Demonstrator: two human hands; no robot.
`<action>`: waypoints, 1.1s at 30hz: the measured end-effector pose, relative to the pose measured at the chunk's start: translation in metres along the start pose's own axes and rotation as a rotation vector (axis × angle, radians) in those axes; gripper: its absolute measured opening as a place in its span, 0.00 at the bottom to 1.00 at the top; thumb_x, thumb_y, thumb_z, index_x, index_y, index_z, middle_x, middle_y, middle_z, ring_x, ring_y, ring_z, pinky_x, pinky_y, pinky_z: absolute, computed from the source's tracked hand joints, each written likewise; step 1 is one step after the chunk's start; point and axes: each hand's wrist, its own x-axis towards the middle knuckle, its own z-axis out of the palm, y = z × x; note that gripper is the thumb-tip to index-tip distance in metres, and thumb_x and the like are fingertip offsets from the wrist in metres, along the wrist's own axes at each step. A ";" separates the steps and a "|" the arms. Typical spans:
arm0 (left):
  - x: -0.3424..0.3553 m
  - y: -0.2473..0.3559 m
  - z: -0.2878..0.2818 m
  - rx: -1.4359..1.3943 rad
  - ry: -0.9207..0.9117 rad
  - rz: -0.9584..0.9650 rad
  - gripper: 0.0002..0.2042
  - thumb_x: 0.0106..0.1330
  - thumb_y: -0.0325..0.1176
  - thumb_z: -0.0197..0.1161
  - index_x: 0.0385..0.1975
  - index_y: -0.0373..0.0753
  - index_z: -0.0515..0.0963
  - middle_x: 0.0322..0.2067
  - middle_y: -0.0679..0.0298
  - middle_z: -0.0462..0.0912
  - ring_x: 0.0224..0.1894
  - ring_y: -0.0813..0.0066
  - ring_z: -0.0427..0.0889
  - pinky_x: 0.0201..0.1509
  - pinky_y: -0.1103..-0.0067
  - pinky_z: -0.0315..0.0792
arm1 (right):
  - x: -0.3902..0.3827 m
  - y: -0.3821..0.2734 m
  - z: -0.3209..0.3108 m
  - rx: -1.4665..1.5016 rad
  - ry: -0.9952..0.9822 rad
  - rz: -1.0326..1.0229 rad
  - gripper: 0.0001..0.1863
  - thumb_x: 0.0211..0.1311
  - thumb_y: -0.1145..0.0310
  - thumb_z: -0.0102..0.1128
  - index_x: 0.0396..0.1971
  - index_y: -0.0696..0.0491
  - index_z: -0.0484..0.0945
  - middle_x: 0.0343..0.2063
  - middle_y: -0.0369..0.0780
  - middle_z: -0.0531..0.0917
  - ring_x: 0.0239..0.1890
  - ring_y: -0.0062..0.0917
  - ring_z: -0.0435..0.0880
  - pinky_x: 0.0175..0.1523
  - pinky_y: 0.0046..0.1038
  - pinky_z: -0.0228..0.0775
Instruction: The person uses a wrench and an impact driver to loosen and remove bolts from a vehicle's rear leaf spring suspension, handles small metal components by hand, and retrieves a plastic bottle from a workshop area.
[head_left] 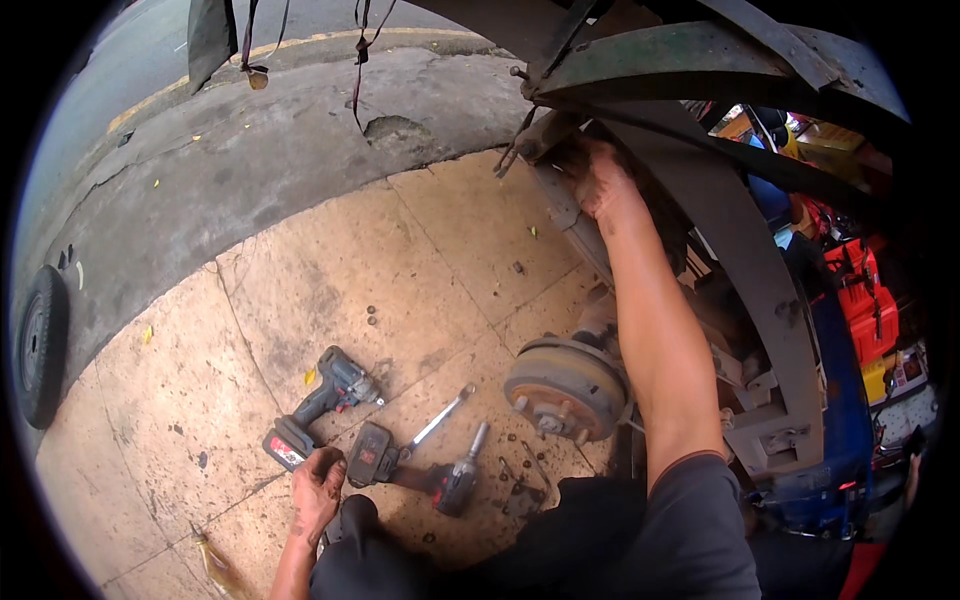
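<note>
My right arm stretches up under a vehicle's metal frame. My right hand (600,185) is at the end of a leaf spring (570,215), beside a round metal bushing (545,138). Its fingers are in shadow, so their grip is hidden. Low on the left, by my knee, my left hand (318,488) has its fingers curled in; whatever may be inside does not show. Close to it lie a cordless impact driver (335,395) and a cordless impact wrench (440,480) with a long socket. A combination wrench (440,418) lies between those tools.
A brake drum (565,390) with wheel studs sits below my right forearm. Nuts (371,315) and small metal parts (525,490) lie on the tiles. A bottle (218,565) is at lower left, a tyre (42,345) at far left. Straps (362,60) hang above; a red case (862,300) stands right.
</note>
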 end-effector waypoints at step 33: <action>-0.138 -0.128 -0.075 0.749 0.548 -0.209 0.14 0.60 0.30 0.62 0.45 0.38 0.75 0.36 0.54 0.80 0.35 0.54 0.81 0.39 0.67 0.75 | -0.137 0.021 -0.216 -1.464 0.373 -0.264 0.30 0.66 0.49 0.57 0.57 0.58 0.73 0.57 0.44 0.76 0.59 0.31 0.72 0.63 0.29 0.61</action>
